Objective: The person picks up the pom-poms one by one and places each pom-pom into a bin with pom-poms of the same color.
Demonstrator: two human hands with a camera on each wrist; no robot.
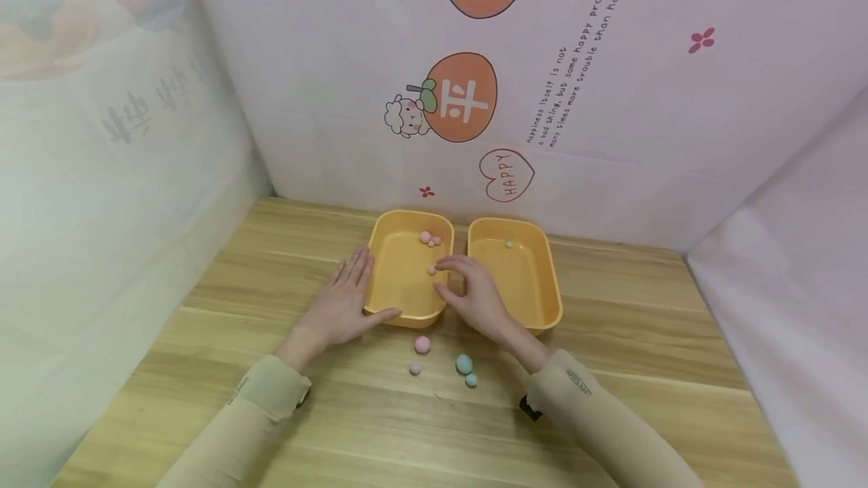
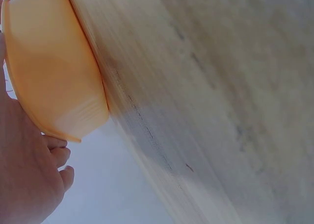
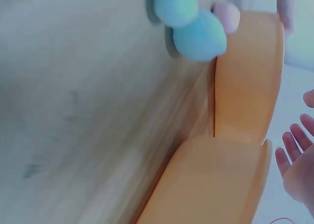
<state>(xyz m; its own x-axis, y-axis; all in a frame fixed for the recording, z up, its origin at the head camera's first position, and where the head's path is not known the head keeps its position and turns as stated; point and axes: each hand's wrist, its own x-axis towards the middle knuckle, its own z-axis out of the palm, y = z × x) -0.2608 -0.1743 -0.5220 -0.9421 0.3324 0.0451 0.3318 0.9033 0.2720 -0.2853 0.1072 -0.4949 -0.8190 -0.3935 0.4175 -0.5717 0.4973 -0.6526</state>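
Note:
Two yellow trays stand side by side. My left hand (image 1: 339, 307) rests along the left tray (image 1: 407, 320), fingers straight on its side and thumb at the front rim. Over that tray's right side reaches my right hand (image 1: 478, 296), thumb and fingers apart. Just beyond its fingertips is a small pink ball (image 1: 431, 270), not pinched. Farther back in the left tray lies a cluster of pink balls (image 1: 425, 236). The right tray (image 1: 552, 285) holds a tiny pale ball (image 1: 509, 245). In the right wrist view, the fingers (image 3: 290, 145) are spread.
On the wooden table (image 1: 610, 367), in front of the trays, lie a larger pink ball (image 1: 423, 345), a smaller pink ball (image 1: 415, 368), a larger blue ball (image 1: 464, 364) and a smaller blue ball (image 1: 471, 380). A printed white cloth (image 1: 325, 81) hangs behind the trays.

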